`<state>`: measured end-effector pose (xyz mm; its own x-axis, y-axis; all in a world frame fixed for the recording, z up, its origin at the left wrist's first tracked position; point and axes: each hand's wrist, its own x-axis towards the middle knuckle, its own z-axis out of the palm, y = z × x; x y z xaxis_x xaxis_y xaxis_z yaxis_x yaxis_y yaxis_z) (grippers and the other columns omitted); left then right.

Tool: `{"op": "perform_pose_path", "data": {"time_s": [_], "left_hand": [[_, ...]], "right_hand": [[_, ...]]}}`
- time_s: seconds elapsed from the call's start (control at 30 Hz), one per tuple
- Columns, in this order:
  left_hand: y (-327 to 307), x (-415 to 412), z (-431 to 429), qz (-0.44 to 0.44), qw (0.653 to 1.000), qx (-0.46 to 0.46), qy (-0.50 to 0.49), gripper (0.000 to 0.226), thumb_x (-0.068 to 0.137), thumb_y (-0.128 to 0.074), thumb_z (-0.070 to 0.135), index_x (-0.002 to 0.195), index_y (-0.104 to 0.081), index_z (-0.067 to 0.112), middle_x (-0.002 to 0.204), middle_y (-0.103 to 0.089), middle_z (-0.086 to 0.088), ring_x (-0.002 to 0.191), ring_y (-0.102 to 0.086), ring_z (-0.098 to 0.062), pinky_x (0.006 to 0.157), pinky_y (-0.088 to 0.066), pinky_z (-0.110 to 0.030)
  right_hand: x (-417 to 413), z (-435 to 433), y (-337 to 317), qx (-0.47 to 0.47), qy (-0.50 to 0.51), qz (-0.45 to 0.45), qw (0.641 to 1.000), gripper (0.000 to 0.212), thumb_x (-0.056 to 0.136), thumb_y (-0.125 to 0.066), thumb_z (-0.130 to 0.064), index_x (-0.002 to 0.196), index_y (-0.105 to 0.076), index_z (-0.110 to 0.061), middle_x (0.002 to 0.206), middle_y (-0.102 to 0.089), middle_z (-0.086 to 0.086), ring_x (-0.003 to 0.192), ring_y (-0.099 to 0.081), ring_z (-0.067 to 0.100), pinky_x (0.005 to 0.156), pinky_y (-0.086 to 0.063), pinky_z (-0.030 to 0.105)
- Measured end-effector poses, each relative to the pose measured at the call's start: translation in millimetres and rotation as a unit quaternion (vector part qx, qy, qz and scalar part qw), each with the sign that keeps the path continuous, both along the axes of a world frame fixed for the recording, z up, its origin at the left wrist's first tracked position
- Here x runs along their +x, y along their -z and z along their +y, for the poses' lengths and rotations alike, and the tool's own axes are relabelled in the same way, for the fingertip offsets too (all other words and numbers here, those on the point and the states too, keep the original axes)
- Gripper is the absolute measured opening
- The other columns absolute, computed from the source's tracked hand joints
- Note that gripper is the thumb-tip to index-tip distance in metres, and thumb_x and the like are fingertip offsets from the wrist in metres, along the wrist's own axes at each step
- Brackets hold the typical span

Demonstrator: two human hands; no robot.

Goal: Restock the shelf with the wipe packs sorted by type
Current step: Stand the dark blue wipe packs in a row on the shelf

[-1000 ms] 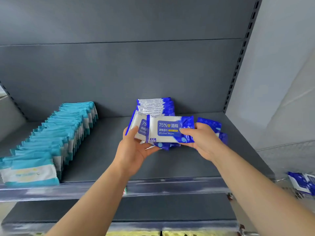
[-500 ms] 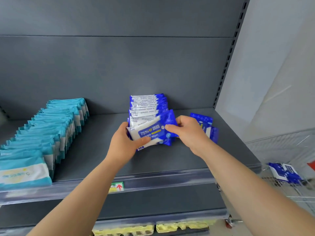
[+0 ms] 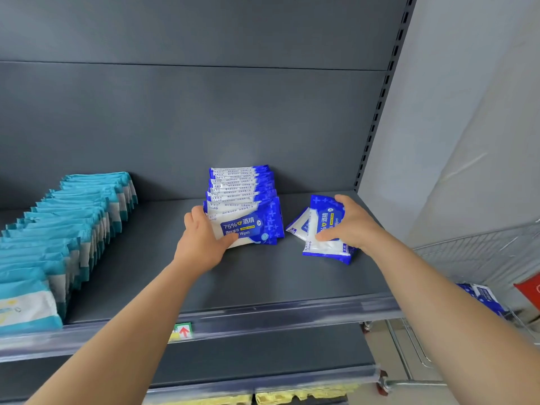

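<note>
head view: left grip [image 3: 201,244] curls round the front pack [image 3: 251,225] of the blue row [image 3: 241,184] standing mid-shelf [image 3: 263,279], thumb on its face. right grip [image 3: 355,226] clasps loose blue packs [image 3: 323,245] lying just right of that row. teal row [image 3: 73,223] stands far left.

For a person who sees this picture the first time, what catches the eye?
The two hands on the grey shelf: the left hand holds the front pack of the blue alcohol wipe row at the centre, while the right hand grips loose blue packs beside it. A long teal row lines the left side.
</note>
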<state>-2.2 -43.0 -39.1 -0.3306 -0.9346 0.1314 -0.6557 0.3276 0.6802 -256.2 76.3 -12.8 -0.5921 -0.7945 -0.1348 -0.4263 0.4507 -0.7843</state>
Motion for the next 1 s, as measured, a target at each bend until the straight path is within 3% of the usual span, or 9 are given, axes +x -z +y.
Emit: {"op": "perform_pose_path", "data": {"time_s": [0.17, 0.3, 0.4, 0.5, 0.6, 0.67, 0.77, 0.87, 1.0], "left_hand": [[6, 0, 1, 0.021, 0.999, 0.021, 0.012, 0.06, 0.088, -0.066, 0.024, 0.131, -0.029, 0.005, 0.133, -0.033, -0.011, 0.116, -0.046, -0.026, 0.087, -0.039, -0.032], [5, 0, -3, 0.049, 0.997, 0.061, 0.011, 0.048, 0.092, -0.058, 0.018, 0.13, -0.03, 0.008, 0.128, -0.034, -0.007, 0.106, -0.046, -0.02, 0.082, -0.038, -0.03], [4, 5, -5, 0.066, 0.996, 0.053, 0.013, 0.048, 0.088, -0.065, 0.022, 0.126, -0.037, 0.014, 0.119, -0.039, 0.001, 0.102, -0.047, -0.014, 0.081, -0.04, -0.029], [5, 12, -5, 0.089, 0.995, 0.053, 0.007, 0.043, 0.082, -0.071, 0.035, 0.115, -0.044, 0.026, 0.114, -0.056, 0.003, 0.097, -0.06, -0.015, 0.081, -0.053, -0.039], [3, 14, 0, 0.129, 0.989, 0.07, 0.008, 0.027, 0.091, -0.059, 0.039, 0.108, -0.049, 0.02, 0.108, -0.063, 0.001, 0.086, -0.064, -0.015, 0.073, -0.057, -0.042], [0, 15, 4, 0.131, 0.988, 0.08, 0.023, 0.038, 0.087, -0.056, 0.053, 0.105, -0.05, 0.02, 0.107, -0.063, 0.001, 0.089, -0.064, -0.016, 0.074, -0.057, -0.043], [2, 19, 6, 0.097, 0.991, 0.083, 0.038, 0.067, 0.061, -0.074, 0.065, 0.108, -0.048, 0.026, 0.114, -0.058, 0.005, 0.097, -0.063, -0.013, 0.082, -0.056, -0.04], [6, 19, 5, 0.083, 0.993, 0.075, 0.023, 0.063, 0.065, -0.084, 0.044, 0.11, -0.046, 0.023, 0.116, -0.058, 0.004, 0.093, -0.062, -0.011, 0.076, -0.053, -0.03], [9, 18, 4, 0.098, 0.993, 0.058, 0.026, 0.053, 0.072, -0.082, 0.037, 0.109, -0.046, 0.023, 0.112, -0.062, 0.008, 0.084, -0.061, -0.006, 0.062, -0.045, -0.018]], "right_hand": [[-11, 17, -13, -0.145, 0.031, -0.116, 0.982, 0.083, 0.069, -0.079, 0.005, 0.135, -0.039, -0.024, 0.107, -0.064, -0.002, 0.081, -0.064, 0.011, 0.063, -0.05, 0.025], [-17, 28, -21, -0.219, 0.01, -0.178, 0.959, 0.089, 0.067, -0.077, 0.01, 0.139, -0.038, -0.025, 0.119, -0.064, 0.003, 0.092, -0.068, 0.018, 0.071, -0.055, 0.033], [-1, 20, -21, -0.199, -0.046, -0.141, 0.969, 0.1, 0.062, -0.081, 0.009, 0.143, -0.033, -0.027, 0.12, -0.063, -0.001, 0.095, -0.068, 0.015, 0.074, -0.056, 0.033], [28, 3, -19, -0.161, -0.087, -0.073, 0.98, 0.105, 0.062, -0.082, 0.005, 0.145, -0.028, -0.033, 0.123, -0.059, -0.007, 0.099, -0.066, 0.012, 0.083, -0.056, 0.032], [52, -14, -19, -0.146, -0.118, -0.02, 0.982, 0.108, 0.066, -0.082, 0.001, 0.147, -0.021, -0.037, 0.132, -0.048, -0.013, 0.104, -0.06, 0.007, 0.081, -0.052, 0.024], [63, -22, -18, -0.143, -0.13, -0.006, 0.981, 0.107, 0.067, -0.082, -0.001, 0.147, -0.02, -0.037, 0.131, -0.046, -0.013, 0.106, -0.059, 0.007, 0.082, -0.052, 0.024], [73, -29, -14, -0.144, -0.125, -0.001, 0.982, 0.095, 0.066, -0.082, -0.004, 0.139, -0.031, -0.036, 0.123, -0.055, -0.011, 0.102, -0.061, 0.007, 0.083, -0.053, 0.027], [74, -28, -13, -0.157, -0.116, -0.028, 0.98, 0.079, 0.07, -0.08, -0.007, 0.132, -0.037, -0.032, 0.115, -0.061, -0.009, 0.099, -0.063, 0.007, 0.082, -0.054, 0.028], [60, -22, -21, -0.181, -0.079, -0.121, 0.973, 0.051, 0.086, -0.063, -0.004, 0.123, -0.042, -0.032, 0.114, -0.065, -0.004, 0.092, -0.069, 0.013, 0.078, -0.058, 0.037]]}}
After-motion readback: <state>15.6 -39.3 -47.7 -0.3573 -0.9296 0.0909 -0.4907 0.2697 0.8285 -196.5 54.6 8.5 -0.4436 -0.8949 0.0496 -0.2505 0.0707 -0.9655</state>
